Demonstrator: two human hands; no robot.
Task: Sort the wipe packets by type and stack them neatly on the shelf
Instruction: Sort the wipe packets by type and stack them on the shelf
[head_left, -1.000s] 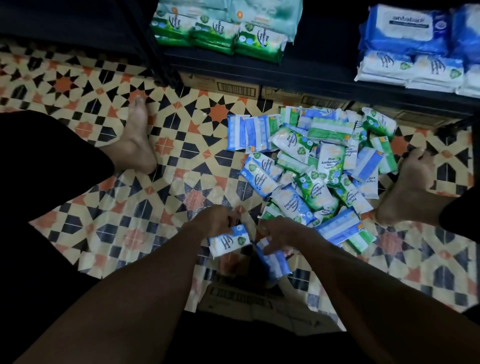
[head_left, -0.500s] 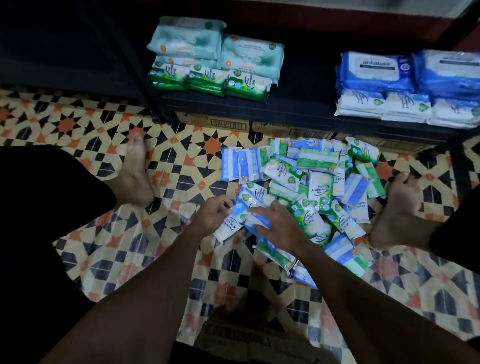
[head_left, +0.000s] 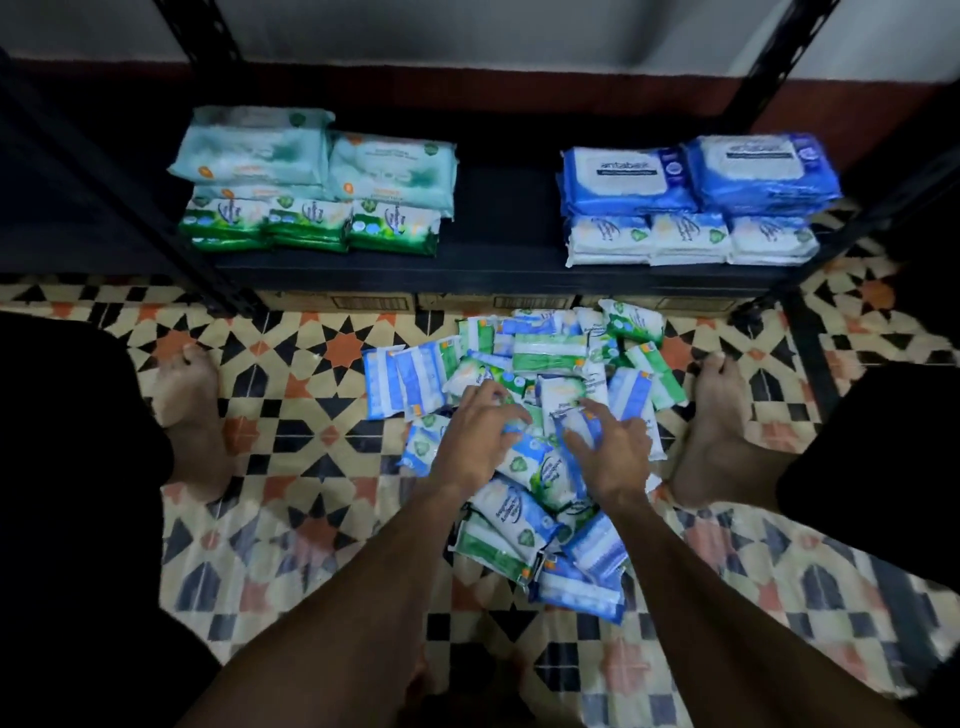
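Now, loose packets (head_left: 524, 540): heaped on floor (head_left: 311, 415) before shelf (head_left: 498, 270), long axes every way.
Right hand (head_left: 615, 457): grip pinches blue packet (head_left: 570, 422), long axis toward shelf.
Left hand (head_left: 475, 436): curved over heap; grip unclear.

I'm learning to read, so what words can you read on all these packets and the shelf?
"antabax": on the left big blue pack on the shelf.
Right big blue pack: similar label, too blurred to read.
Teal packs, small green packets, small white packets on the shelf: print too small to read.
Loose packets on the floor: print blurred, unreadable.
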